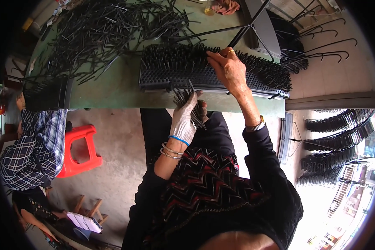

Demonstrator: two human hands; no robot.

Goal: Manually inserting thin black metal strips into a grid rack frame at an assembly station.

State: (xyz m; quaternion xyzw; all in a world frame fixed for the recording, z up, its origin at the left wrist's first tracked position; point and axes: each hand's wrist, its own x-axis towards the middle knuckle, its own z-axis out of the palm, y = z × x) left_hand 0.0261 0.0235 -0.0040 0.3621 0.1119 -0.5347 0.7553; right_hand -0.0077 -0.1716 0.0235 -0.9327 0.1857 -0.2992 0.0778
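Here, holds a bundle (pixel 182 96) of thin dark rods in the left hand (pixel 188 113), wrapping the fingers around its middle. Wears on that hand a pale knit glove (pixel 181 126), and on the wrist a blue band (pixel 179 140) and bracelets (pixel 171 154). Holds the bundle low over the legs (pixel 155 125), just in front of the table (pixel 108 93), pointing its upper ends toward the rack (pixel 158 79). Cannot tell whether touching the rack's near edge with them or only overlapping it in this view.

Reaches with the bare right hand (pixel 229 68) over the rack, holding the fingertips narrowly together among the upright rods (pixel 175 56). Cannot tell whether pinching a rod there, with the spot too small and partly hidden. Wears a ring (pixel 231 51) on that hand and a watch (pixel 260 121) at the wrist.

Has the rack lying lengthwise along the near edge of the green table, crowded with upright rods toward the far side and showing bare holes along the near side. Has a tangled pile (pixel 112 31) of loose rods farther left on the table, and near the far edge a glass (pixel 209 11) beside a reddish cloth (pixel 227 6). Faces a black frame (pixel 251 26) of thin bars, slanting down just beyond the right hand.

Has, off to the left, a red stool (pixel 79 168) on the floor (pixel 121 146), near a person (pixel 52 129) in a checked top. Has, off to the right, hooked wires (pixel 335 53) and, below them, dark stacks (pixel 341 139).
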